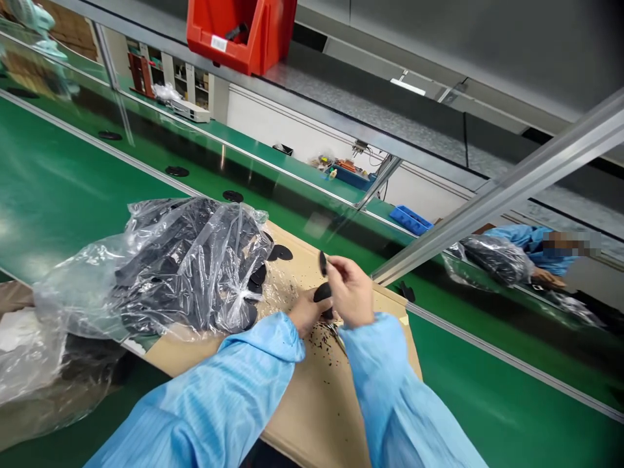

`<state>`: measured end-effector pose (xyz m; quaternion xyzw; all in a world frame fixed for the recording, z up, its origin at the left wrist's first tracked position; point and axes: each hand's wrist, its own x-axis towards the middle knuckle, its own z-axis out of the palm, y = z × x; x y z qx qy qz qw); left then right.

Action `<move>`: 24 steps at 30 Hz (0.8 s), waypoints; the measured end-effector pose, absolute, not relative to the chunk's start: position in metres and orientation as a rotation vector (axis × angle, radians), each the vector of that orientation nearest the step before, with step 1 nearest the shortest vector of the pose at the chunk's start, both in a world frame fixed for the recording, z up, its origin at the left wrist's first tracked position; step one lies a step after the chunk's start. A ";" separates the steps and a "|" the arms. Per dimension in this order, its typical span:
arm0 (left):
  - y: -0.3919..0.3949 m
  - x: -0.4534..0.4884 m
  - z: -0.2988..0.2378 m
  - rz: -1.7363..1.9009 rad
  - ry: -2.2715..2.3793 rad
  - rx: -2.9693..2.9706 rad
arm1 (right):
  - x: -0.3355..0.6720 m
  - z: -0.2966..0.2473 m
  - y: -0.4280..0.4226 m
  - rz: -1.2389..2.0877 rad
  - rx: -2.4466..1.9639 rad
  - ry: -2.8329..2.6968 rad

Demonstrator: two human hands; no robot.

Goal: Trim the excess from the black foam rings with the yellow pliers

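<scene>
At your left sits a clear plastic bag stuffed with black parts, resting on a sheet of cardboard on the green belt. Your left hand closes around a black oval piece just right of the bag. Your right hand pinches a smaller black piece, standing upright directly above the oval one, probably just clear of it.
</scene>
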<state>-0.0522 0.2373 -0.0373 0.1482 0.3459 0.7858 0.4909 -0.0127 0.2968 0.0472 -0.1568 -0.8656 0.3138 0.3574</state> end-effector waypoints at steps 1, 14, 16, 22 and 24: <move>0.237 -0.050 -0.038 1.903 0.860 0.360 | 0.004 0.044 0.303 1.040 -0.437 -2.036; 0.236 -0.044 -0.043 1.906 1.047 0.540 | 0.069 -0.044 0.336 2.158 -0.664 -1.299; 0.237 -0.044 -0.045 1.919 1.128 0.484 | 0.069 -0.045 0.335 2.057 -0.666 -1.318; 0.236 -0.043 -0.044 1.900 1.115 0.481 | 0.068 -0.054 0.328 1.703 -0.686 -1.601; 0.235 -0.041 -0.043 1.902 1.091 0.497 | 0.068 -0.055 0.326 1.671 -0.647 -1.630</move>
